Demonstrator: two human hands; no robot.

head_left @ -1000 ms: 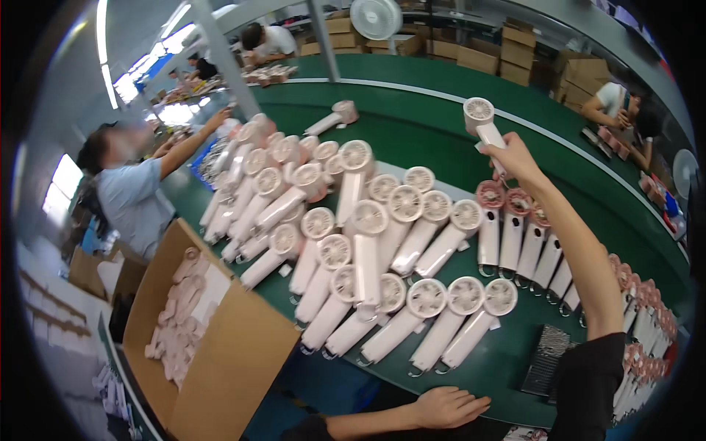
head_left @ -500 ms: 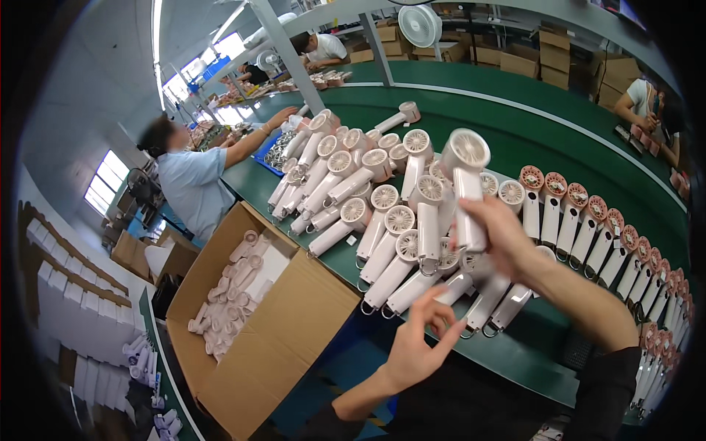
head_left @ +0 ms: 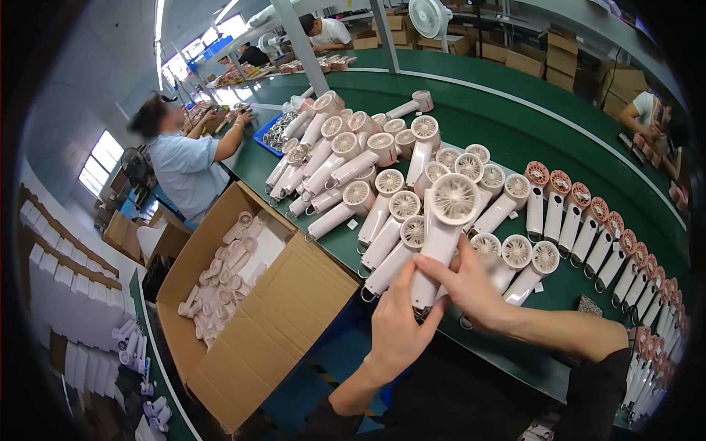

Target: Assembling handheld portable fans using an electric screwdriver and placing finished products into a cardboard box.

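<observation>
A pale pink handheld fan (head_left: 436,250) is held up in front of me, its round grille facing up and its handle slanting down toward me. My right hand (head_left: 476,290) is closed round the handle's right side, thumb across its front. At the lower end, the fingers and thumb of my left hand (head_left: 401,323) grip the handle, close to a small dark part partly hidden by the fingers. Similar fans lie heaped on the green bench just beyond and left of my hands, such as one fan (head_left: 390,181) with its grille up. Several have metal loops at the handle ends.
An open cardboard box (head_left: 250,353) with pale pink parts stands left of the bench. Fans with open pink heads (head_left: 560,181) line the right side. A blue tray (head_left: 269,136) holds small metal pieces. A co-worker in a light blue shirt (head_left: 184,169) works at the left.
The fan has come down and nearer in my right hand. My left hand, apart from it before, now grips its lower end. The co-worker's arm has drawn back from the heap.
</observation>
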